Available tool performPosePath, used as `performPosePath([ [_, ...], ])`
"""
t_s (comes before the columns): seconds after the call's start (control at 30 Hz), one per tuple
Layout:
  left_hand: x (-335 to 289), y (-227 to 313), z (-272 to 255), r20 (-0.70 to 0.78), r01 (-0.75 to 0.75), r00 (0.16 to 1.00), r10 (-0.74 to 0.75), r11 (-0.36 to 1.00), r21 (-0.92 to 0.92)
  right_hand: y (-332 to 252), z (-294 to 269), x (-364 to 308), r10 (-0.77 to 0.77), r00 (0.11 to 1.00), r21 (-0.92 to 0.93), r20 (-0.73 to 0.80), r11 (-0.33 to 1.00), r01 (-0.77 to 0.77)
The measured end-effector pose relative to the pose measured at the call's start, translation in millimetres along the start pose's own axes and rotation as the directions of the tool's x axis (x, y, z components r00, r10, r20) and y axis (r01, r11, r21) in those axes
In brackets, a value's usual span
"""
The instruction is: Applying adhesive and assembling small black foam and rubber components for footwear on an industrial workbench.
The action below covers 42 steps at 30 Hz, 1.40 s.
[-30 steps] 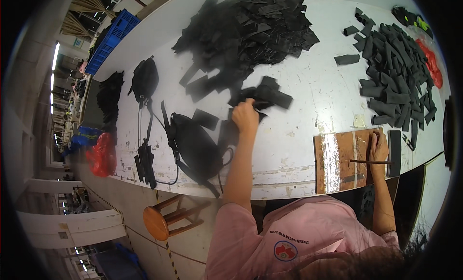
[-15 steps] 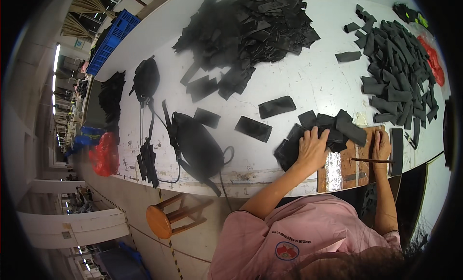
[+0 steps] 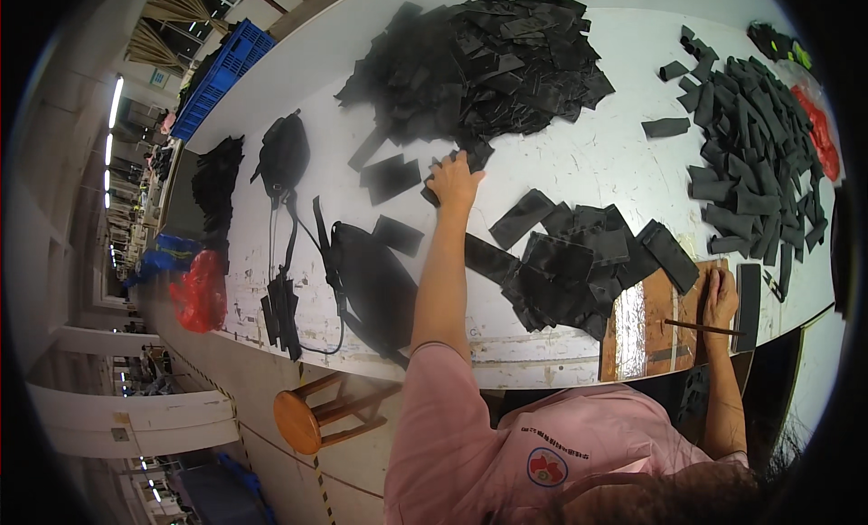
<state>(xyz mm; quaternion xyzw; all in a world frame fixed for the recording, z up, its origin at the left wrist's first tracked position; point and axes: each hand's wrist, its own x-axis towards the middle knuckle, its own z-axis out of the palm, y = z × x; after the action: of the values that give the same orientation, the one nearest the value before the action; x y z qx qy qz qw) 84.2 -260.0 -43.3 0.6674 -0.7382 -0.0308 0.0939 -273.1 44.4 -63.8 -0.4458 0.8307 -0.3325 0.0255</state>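
My left hand (image 3: 457, 183) is stretched out with spread fingers over loose black fabric pieces (image 3: 475, 152), touching them at the near edge of a large heap of black pieces (image 3: 488, 68). My right hand (image 3: 721, 299) rests at the right edge of a brown board (image 3: 660, 310) with a silvery strip, its fingers curled; what they grip, if anything, is hidden. A thin brown stick (image 3: 692, 326) crosses at the heel of this hand. Left of the board, partly over its far edge, lies a loose stack of flat black fabric pieces (image 3: 561, 272).
A pile of dark rolled strips (image 3: 755, 154) covers the table's right side. Black bags (image 3: 375, 276) with straps lie at the left, with a red plastic bag (image 3: 201, 290) beyond. A dark flat bar (image 3: 748, 294) and small snips (image 3: 773, 285) lie right of the board. A wooden stool (image 3: 298, 421) stands below.
My left hand has left the stack beside the board and reached far left to the pieces by the large heap. My right hand stays at the board's edge. The view has shifted slightly.
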Motion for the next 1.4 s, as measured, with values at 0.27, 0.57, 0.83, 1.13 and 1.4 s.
performPosePath([
  [0.27,-8,-40,9,-0.081,-0.161,0.982,0.172,0.979,0.129,3,9,3,0.029,0.999,0.068,0.013,0.997,-0.03],
  [0.57,28,-129,-44,-0.132,0.042,0.991,-0.021,0.986,0.159,15,15,3,0.027,1.0,0.04,0.004,0.999,-0.027],
  [0.83,71,-157,-41,0.393,0.079,0.898,-0.2,0.949,0.304,20,13,1,0.021,1.0,0.051,-0.001,0.998,-0.021],
  [1.13,119,-198,-33,0.458,0.035,0.883,-0.106,0.987,0.16,13,14,2,0.075,0.997,0.038,0.025,0.996,-0.076],
  [1.4,100,-206,-14,0.148,-0.078,0.985,0.088,0.995,-0.069,6,17,-1,0.105,0.994,-0.048,-0.002,0.993,-0.105],
])
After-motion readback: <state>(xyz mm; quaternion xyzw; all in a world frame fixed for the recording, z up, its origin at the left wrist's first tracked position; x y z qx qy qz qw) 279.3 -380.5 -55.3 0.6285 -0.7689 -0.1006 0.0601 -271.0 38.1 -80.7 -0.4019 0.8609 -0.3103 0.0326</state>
